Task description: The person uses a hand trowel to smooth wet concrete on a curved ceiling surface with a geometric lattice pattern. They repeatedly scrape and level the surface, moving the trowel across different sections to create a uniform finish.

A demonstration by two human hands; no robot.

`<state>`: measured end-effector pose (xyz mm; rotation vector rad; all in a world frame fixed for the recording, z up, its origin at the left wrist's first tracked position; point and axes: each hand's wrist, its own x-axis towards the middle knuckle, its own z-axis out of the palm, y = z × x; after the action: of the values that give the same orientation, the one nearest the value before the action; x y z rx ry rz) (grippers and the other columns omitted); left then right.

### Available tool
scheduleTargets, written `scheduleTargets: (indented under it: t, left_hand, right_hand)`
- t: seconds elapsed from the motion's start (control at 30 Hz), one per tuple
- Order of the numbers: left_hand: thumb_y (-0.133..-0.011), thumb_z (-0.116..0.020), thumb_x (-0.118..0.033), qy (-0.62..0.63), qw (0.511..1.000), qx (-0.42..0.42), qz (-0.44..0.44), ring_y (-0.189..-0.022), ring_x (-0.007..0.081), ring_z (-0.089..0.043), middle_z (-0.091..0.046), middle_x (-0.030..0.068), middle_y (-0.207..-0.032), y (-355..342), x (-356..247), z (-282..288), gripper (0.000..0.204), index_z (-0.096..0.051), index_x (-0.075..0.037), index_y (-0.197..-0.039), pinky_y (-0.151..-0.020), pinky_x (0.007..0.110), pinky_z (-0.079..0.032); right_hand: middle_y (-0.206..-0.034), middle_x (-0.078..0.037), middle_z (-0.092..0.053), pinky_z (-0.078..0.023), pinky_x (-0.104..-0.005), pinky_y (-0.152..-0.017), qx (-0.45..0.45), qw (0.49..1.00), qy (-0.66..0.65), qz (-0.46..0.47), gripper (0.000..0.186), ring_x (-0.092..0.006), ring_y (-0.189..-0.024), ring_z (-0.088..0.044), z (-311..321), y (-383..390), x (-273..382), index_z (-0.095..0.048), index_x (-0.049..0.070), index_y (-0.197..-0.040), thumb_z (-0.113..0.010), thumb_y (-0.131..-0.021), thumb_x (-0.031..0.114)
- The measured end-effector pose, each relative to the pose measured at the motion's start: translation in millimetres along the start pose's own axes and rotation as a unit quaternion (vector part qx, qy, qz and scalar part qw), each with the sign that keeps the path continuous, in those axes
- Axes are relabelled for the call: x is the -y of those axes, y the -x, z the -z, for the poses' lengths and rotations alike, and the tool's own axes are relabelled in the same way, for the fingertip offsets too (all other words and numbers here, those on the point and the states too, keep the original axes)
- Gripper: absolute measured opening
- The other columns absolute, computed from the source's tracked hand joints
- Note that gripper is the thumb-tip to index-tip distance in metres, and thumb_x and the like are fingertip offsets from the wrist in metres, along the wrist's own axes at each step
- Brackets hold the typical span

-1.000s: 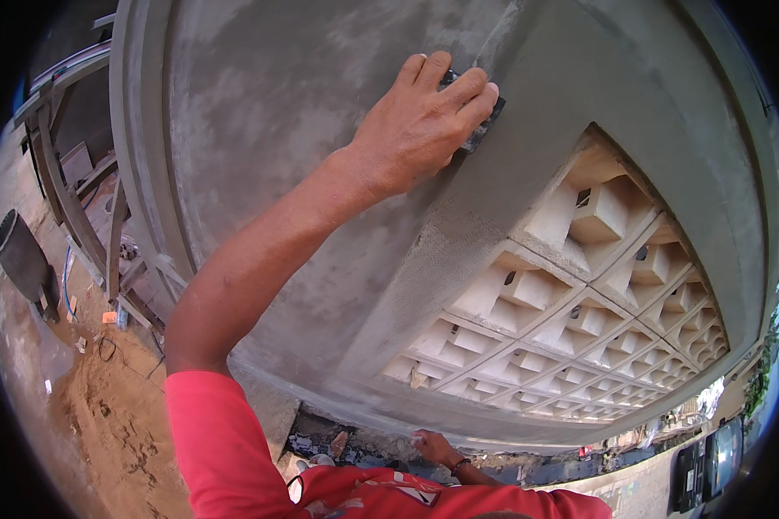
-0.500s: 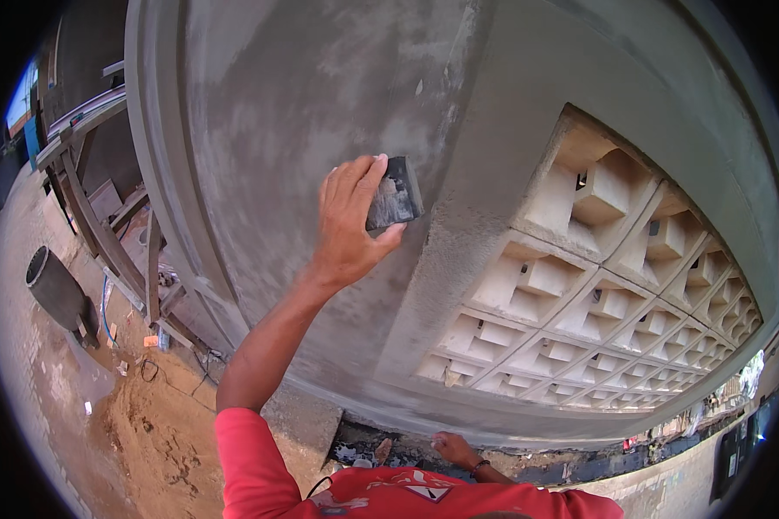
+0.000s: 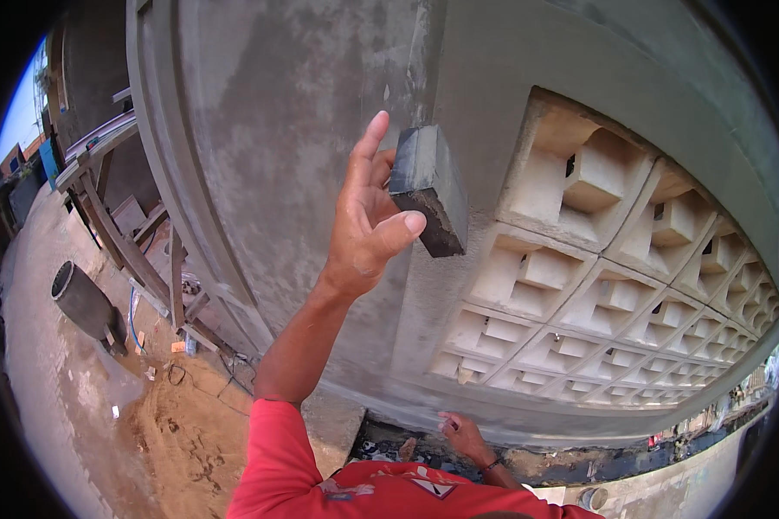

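My left hand [image 3: 363,216] is raised before a grey plastered wall [image 3: 294,112], gripping a dark grey sponge block [image 3: 431,182] loosely between thumb and fingers. One finger sticks up off the block, and the thumb rests at its lower near edge. The block is tilted, showing a pale grey face and a darker, rough, smeared side. Down near the wall's foot is my right hand [image 3: 466,439], with a dark band at the wrist. Its fingers are slightly bent and apart, and nothing shows in them.
Right of the block, pale hollow ventilation blocks [image 3: 571,285] fill a recessed panel. Wooden trestle framing [image 3: 117,216] stands left of the wall's moulded edge. A dark bucket-like container [image 3: 85,298] and a sand heap [image 3: 190,415] are on the ground. A dark, wet trench [image 3: 389,441] follows the wall's base.
My left hand has turned and its fingers have spread, tilting the sponge block from facing the wall to showing its side. My right hand's fingers have loosened. The view has shifted slightly.
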<state>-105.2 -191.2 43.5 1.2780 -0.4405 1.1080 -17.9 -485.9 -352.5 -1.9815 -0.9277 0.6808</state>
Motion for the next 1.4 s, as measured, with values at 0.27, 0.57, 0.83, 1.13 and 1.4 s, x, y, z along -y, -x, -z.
scheduleTargets:
  t: [0.27,0.57,0.83,1.13,1.4]
  left_hand:
    - [-0.067,-0.083,-0.031,0.367,0.909,0.120,0.155,-0.141,0.0419,-0.041,-0.047,0.0269,-0.144,62.1,63.0,-0.6,0.110,-0.023,-0.007,-0.157,-0.114,0.052,-0.038]
    - [-0.066,-0.089,-0.039,0.347,0.889,0.274,0.120,-0.136,0.0416,-0.047,-0.038,0.0379,-0.147,58.5,79.7,14.1,0.109,-0.032,-0.003,-0.152,-0.113,0.052,-0.036]
    - [-0.068,-0.088,-0.035,0.347,0.844,0.383,0.147,-0.136,0.0410,-0.047,-0.044,0.0285,-0.146,61.9,79.7,19.7,0.110,-0.027,-0.002,-0.154,-0.114,0.048,-0.033]
    - [-0.080,-0.072,-0.024,-0.102,0.990,-0.028,-0.091,-0.144,0.0350,-0.035,-0.046,0.0220,-0.147,52.9,72.9,89.6,0.088,-0.029,-0.007,-0.155,-0.122,0.049,-0.019]
    - [-0.087,-0.065,-0.029,-0.513,0.766,-0.295,-0.253,-0.148,0.0440,-0.018,-0.028,0.0186,-0.158,4.4,140.1,178.5,0.075,-0.034,-0.006,-0.152,-0.118,0.055,-0.021]
  right_hand:
    - [-0.105,-0.016,-0.067,-0.054,-0.0327,-0.071,0.043,0.890,-0.408,0.197,0.052,-0.0261,-0.090,-0.066,90.8,-55.6,204.7,-0.054,-0.002,-0.135,-0.057,-0.100,0.037]
    - [-0.141,-0.030,-0.043,-0.061,-0.0477,-0.069,0.340,0.605,-0.687,0.217,0.087,-0.0501,-0.113,-0.055,68.6,-79.2,272.9,-0.028,0.009,-0.154,-0.047,-0.094,0.069]
    - [-0.140,-0.031,-0.041,-0.060,-0.0588,-0.078,0.443,0.554,-0.658,0.252,0.104,-0.0539,-0.120,-0.052,65.8,-87.6,263.3,-0.028,0.005,-0.152,-0.071,-0.079,0.065]
    - [-0.139,-0.017,-0.051,-0.044,-0.0414,-0.108,-0.227,0.851,-0.041,0.472,0.079,-0.0272,-0.131,-0.050,174.4,-40.8,357.8,-0.044,0.000,-0.143,-0.082,-0.078,0.023]
    - [-0.130,-0.016,-0.058,-0.053,-0.0398,-0.089,-0.443,0.501,0.500,0.550,0.053,-0.0282,-0.117,-0.060,256.9,-102.2,559.3,-0.064,0.019,-0.134,-0.079,-0.084,0.028]
